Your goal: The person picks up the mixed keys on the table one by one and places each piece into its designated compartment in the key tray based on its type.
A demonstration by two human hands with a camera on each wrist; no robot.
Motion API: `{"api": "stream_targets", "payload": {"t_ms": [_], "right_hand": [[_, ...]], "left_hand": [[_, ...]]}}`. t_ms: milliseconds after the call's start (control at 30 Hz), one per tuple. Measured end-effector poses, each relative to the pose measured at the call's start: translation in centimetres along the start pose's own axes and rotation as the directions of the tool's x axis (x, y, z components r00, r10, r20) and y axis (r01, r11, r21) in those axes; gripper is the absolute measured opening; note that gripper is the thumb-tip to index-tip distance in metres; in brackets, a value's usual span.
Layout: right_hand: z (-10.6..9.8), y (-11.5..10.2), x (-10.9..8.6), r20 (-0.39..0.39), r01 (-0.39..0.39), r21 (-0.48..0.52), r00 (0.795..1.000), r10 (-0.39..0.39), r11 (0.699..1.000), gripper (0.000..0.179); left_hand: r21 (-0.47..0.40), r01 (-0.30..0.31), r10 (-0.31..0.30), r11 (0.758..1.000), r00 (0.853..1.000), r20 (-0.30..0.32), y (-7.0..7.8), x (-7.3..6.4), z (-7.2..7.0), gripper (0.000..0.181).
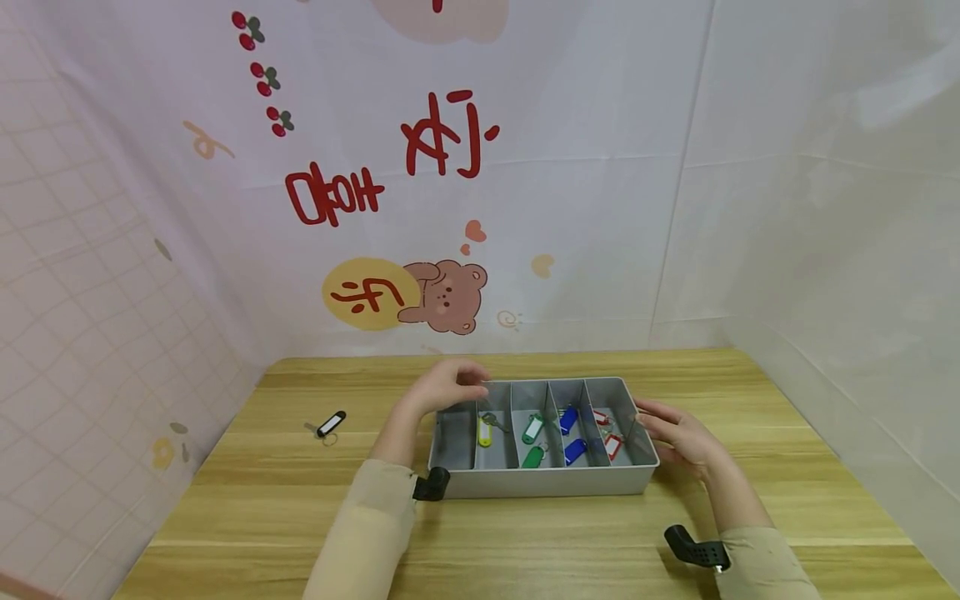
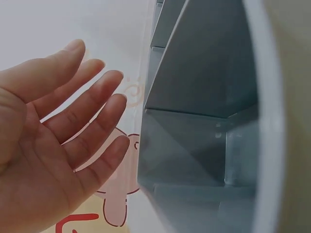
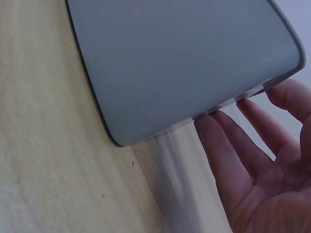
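Note:
A grey divided box (image 1: 540,483) stands on the table. My left hand (image 1: 448,385) hovers over its back left corner, holding nothing; the left wrist view shows the fingers (image 2: 104,92) spread and gently bent beside the leftmost compartment. At the opposite end, my right hand (image 1: 678,435) touches the box's end wall (image 3: 184,63) with its fingertips, the thumb near the rim. From left to right, separate compartments hold a yellow key tag (image 1: 484,432) with a key, green key tags (image 1: 533,428), blue key tags (image 1: 575,451) and red key tags (image 1: 612,446).
A black key tag (image 1: 331,423) with a ring and a key lies on the wooden table (image 1: 300,500), left of the box. A printed white curtain (image 1: 585,208) hangs behind the table and along both sides.

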State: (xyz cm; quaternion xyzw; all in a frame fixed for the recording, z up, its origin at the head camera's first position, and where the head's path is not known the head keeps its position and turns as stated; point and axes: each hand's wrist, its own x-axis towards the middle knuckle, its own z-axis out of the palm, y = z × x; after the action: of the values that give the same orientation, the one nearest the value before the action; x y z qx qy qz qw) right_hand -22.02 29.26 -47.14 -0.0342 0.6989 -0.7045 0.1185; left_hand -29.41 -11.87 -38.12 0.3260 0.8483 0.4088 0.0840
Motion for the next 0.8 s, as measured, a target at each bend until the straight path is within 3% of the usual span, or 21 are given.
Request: {"api": "stream_targets", "payload": {"t_ms": [267,500,667,800], "right_hand": [[0.3,-0.2,0.0,-0.027,-0.007,-0.035,1.000,0.006,0.999,0.062],[0.4,-0.1,0.1,-0.033,-0.011,-0.041,0.999,0.010,0.999,0.062],[0.3,0.0,0.1,-0.034,-0.017,-0.036,0.999,0.015,0.999,0.062],[0.3,0.0,0.1,-0.037,-0.021,-0.043,0.999,0.020,0.999,0.062]], "left_hand": [[0.020,0.045,-0.043,0.999,0.993,-0.107,0.0,-0.7,-0.1,0.034],[-0.013,0.068,-0.069,0.998,0.981,-0.181,0.2,-1.3,0.0,0.040],[0.017,0.033,-0.028,0.999,0.977,-0.210,-0.1,-1.6,0.1,0.044],[0.100,0.005,0.021,0.995,0.968,-0.248,-0.4,-1.9,0.1,0.046]]}}
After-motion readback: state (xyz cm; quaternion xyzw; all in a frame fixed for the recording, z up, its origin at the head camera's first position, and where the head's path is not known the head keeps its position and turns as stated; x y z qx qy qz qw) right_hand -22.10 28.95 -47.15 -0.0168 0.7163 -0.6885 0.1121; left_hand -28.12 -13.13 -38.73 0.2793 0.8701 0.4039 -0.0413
